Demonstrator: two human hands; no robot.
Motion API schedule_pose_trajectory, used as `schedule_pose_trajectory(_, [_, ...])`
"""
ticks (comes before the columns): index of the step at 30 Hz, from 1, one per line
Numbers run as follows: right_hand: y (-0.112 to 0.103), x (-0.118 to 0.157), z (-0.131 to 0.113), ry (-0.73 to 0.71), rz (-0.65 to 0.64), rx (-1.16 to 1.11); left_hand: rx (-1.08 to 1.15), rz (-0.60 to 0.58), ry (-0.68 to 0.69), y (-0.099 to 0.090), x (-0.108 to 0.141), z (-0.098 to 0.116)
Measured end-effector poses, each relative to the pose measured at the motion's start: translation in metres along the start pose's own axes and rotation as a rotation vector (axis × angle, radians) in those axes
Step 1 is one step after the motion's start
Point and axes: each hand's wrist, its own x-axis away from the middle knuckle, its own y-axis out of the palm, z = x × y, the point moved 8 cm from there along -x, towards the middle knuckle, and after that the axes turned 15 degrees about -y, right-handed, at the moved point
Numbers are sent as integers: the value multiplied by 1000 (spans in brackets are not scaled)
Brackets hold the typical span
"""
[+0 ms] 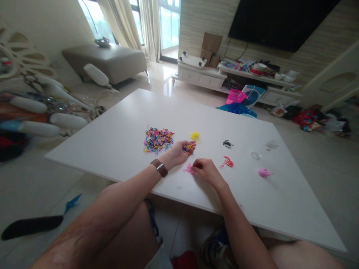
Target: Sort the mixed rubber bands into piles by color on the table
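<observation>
Palm up, my left hand [181,152] cups a few small multicoloured bands, its fingers curled round them. My right hand [206,171] is closed at the fingertips over a small pink pile [188,169]; whatever it pinches is too small to name. A large mixed pile of coloured bands [158,140] lies left of my hands on the white table [134,112]. Just beyond my left fingers sits a yellow pile [194,136]. Farther right are a black pile [228,144] and a red pile [228,161].
On the table's right side are a pink object [264,173], a clear ring-shaped item [255,155] and a clear small packet [272,145]. A lamp-like fixture with white shades [97,74] stands beyond the left edge. A pink basket [236,96] is behind the table.
</observation>
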Motion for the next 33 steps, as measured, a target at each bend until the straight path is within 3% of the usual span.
schedule_pose_trajectory(3, [-1,-4,-3,-23,70,1,19,-23,5,3,1,1])
schedule_pose_trajectory(9, [-35,-2,-23,-119,399,66,0,-48,11,1,-6,2])
schedule_pose_trajectory(14, [-22,-12,-33,-199,358,90,-44,-128,-35,3,-11,-5])
schedule_pose_trajectory(17, [-21,-16,-37,-226,346,120,-26,-102,-46,1,-12,-10])
schedule_pose_trajectory(28, [-40,-26,-40,-232,364,257,73,-39,-84,2,-9,-14])
schedule_pose_trajectory(33, [-50,-27,-40,-189,446,226,77,-19,-70,1,-7,-14])
